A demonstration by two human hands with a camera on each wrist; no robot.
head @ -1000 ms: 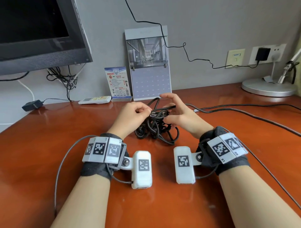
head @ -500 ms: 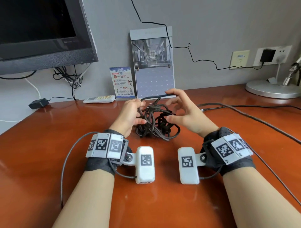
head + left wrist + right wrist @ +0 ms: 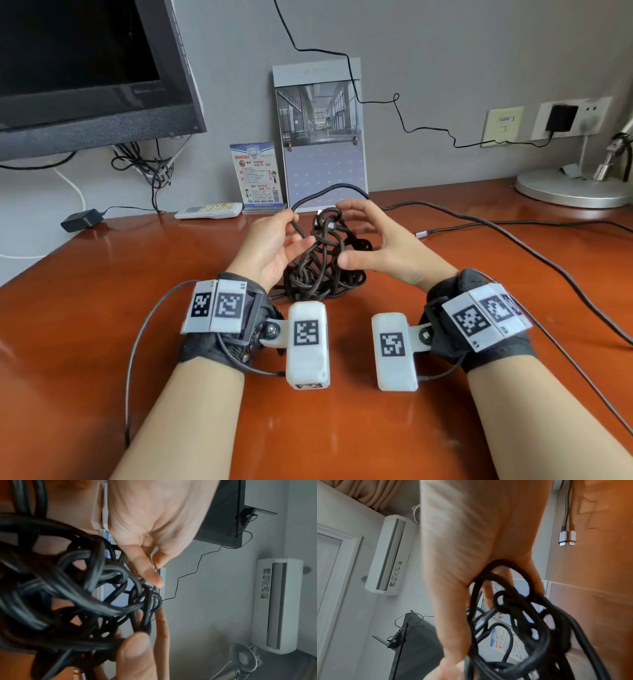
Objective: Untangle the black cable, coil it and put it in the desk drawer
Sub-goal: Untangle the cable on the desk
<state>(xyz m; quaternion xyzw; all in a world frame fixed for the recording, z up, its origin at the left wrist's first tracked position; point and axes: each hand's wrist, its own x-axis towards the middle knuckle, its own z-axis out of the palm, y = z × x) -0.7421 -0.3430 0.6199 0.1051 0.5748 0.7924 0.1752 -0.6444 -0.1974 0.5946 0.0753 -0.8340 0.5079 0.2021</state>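
The black cable [image 3: 325,263] is a knotted heap standing on the red-brown desk [image 3: 102,308] between my hands. My left hand [image 3: 274,240] pinches one strand at its fingertips [image 3: 292,215]; that strand arcs up and back over the heap. My right hand [image 3: 373,240] curls over the right side, thumb against the tangle, and in the right wrist view a loop [image 3: 510,566] is hooked round its fingers. A metal plug [image 3: 329,226] sticks out near the top of the knot. In the left wrist view the tangle [image 3: 77,595] fills the left half. No drawer is in view.
A monitor [image 3: 85,68] stands at the back left, with a calendar [image 3: 322,137], a card [image 3: 257,174] and a remote [image 3: 209,210] along the wall. A lamp base [image 3: 572,188] is at the back right. Other cables [image 3: 548,260] and a loose plug [image 3: 424,234] cross the desk's right side.
The left hand has drawn a strand out to the left, so a loop now arches over the heap. The right hand's fingers have spread over the top of the tangle.
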